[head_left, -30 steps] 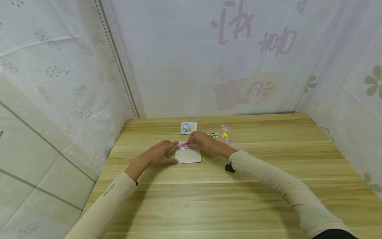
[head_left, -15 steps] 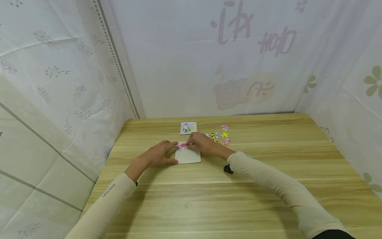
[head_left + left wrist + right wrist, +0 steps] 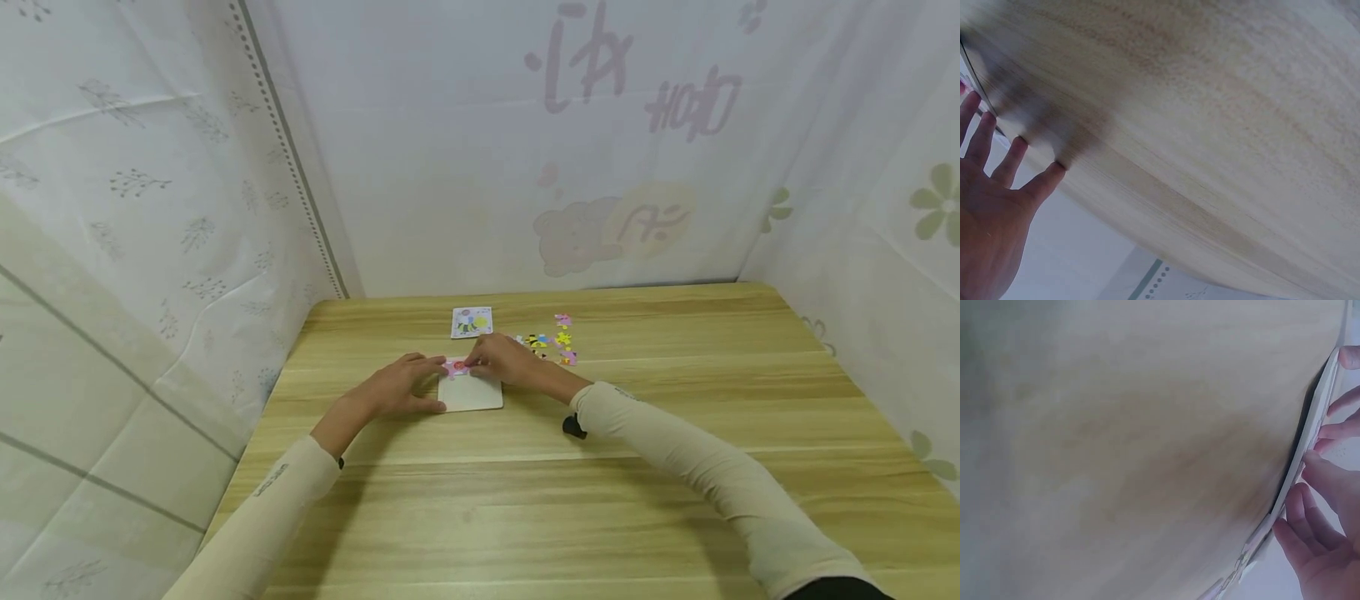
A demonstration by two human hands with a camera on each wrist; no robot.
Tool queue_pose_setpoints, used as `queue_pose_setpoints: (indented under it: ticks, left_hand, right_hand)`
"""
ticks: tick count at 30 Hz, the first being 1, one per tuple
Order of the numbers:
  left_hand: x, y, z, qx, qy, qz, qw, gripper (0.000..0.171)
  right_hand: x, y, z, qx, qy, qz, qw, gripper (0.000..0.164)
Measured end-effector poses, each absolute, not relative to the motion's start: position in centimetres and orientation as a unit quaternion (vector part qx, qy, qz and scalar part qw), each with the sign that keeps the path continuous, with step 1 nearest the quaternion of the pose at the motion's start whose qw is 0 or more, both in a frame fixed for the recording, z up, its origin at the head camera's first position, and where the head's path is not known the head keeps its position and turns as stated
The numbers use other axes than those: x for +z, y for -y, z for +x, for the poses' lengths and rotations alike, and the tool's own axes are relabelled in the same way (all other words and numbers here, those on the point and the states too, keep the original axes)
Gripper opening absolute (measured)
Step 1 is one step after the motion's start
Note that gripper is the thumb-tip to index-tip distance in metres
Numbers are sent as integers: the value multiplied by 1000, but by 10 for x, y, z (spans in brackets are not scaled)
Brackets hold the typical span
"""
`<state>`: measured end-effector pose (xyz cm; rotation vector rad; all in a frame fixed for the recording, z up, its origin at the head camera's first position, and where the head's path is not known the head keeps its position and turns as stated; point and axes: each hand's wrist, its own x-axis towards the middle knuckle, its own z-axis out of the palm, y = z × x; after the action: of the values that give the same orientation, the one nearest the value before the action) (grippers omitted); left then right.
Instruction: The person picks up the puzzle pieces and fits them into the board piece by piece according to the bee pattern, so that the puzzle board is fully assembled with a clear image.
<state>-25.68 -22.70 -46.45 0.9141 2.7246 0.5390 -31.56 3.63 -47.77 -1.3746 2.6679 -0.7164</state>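
Observation:
A square white puzzle board [image 3: 472, 395] lies on the wooden table, with joined pink puzzle pieces [image 3: 457, 367] along its far left part. My left hand [image 3: 400, 386] rests at the board's left side, thumb at the near corner and fingertips on the pink pieces. In the left wrist view its fingers [image 3: 982, 140] are spread and fairly straight. My right hand [image 3: 507, 360] reaches over the board's far right corner. Its thumb and bent fingers pinch a small puzzle piece, mostly hidden, beside the pink ones. The right wrist view shows those fingertips low at the board's edge [image 3: 1300, 447].
Behind the board lies a square picture card [image 3: 472, 322] with a bee on it. Several loose puzzle pieces [image 3: 564, 339], yellow, pink and black-striped, are scattered to the right, partly behind my right hand. A patterned white curtain [image 3: 450, 167] encloses the table's back and sides.
My right hand has shifted slightly nearer and stays at the same spot on the board. The left hand keeps its place. The whole view drifts slightly left.

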Motion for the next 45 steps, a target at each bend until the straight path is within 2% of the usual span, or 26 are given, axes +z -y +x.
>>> queue_pose_setpoints:
  ticks: [22, 45]
  left_hand:
    - [-466, 229, -255, 185, -928, 305, 107, 66]
    - [-466, 229, -257, 191, -925, 312, 100, 66]
  right_hand:
    - [-471, -98, -337, -260, -899, -352, 6, 25]
    - [-467, -166, -369, -247, -922, -299, -17, 26]
